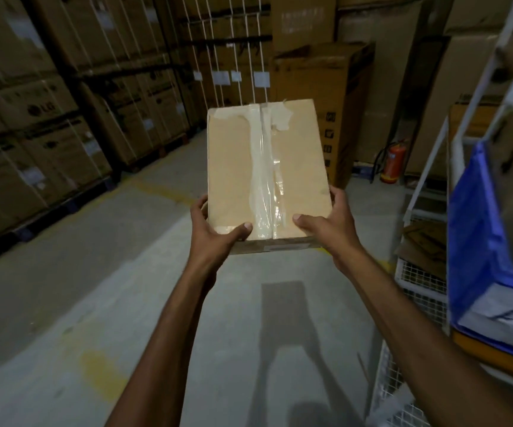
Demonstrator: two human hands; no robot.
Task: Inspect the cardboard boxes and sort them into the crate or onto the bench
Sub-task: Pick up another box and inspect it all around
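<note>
A flat brown cardboard box (233, 167) with clear tape down its middle is held up in front of me over the concrete floor. My left hand (215, 232) grips its near left corner, thumb on top. My right hand (326, 226) grips the near right corner, thumb on top and fingers around the side. The top face of the box is tilted toward me. A white wire crate (415, 282) stands at the right with flattened cardboard inside it.
Tall stacks of strapped cartons (42, 134) on pallets line the left and back. A white metal rack (464, 124) with a blue bag (480, 235) stands at the right. A red fire extinguisher (393, 161) sits by the back cartons.
</note>
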